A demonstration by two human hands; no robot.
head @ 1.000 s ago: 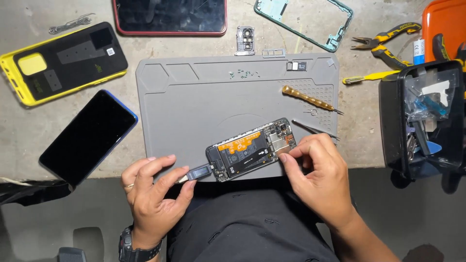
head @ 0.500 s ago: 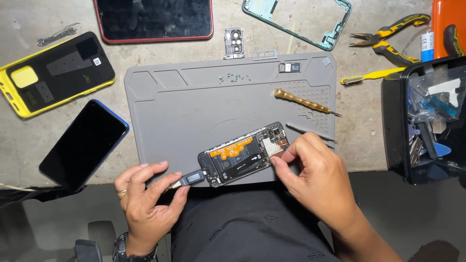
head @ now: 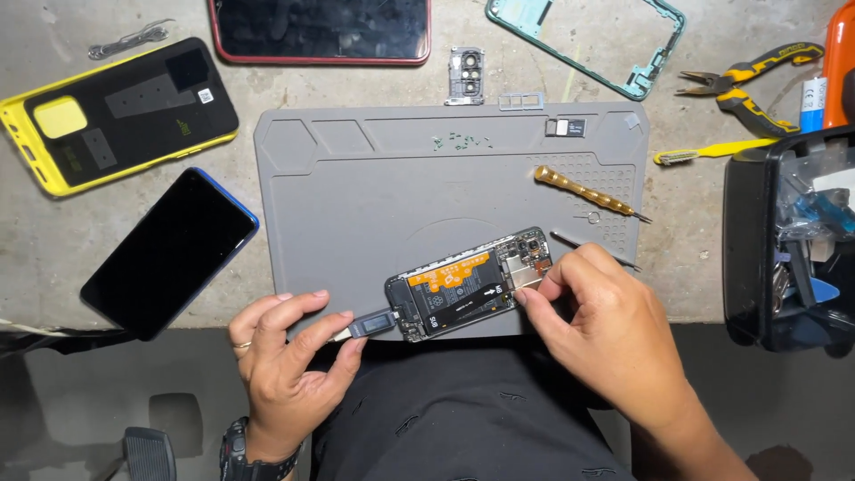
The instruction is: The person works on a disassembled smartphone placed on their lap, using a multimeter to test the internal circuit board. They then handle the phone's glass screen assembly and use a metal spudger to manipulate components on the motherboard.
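The opened phone [head: 468, 283] sits at the near edge of the grey mat [head: 374, 191], between both hands, with plenty of bare mat beyond them. Left hand [head: 289, 370] is pinched on a cable plug [head: 370, 323] at the phone's end. Right hand [head: 606, 334] has its fingertips closed together against the phone's top corner; what they grip is hidden. A toolbox [head: 757, 258] right of it is cut off.

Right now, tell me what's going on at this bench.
A person is working on an opened phone lying at the near edge of a grey work mat. The left hand holds a cable plug at the phone's bottom end, while the right hand pinches at the board near its top. A brass-handled screwdriver lies unused on the mat.
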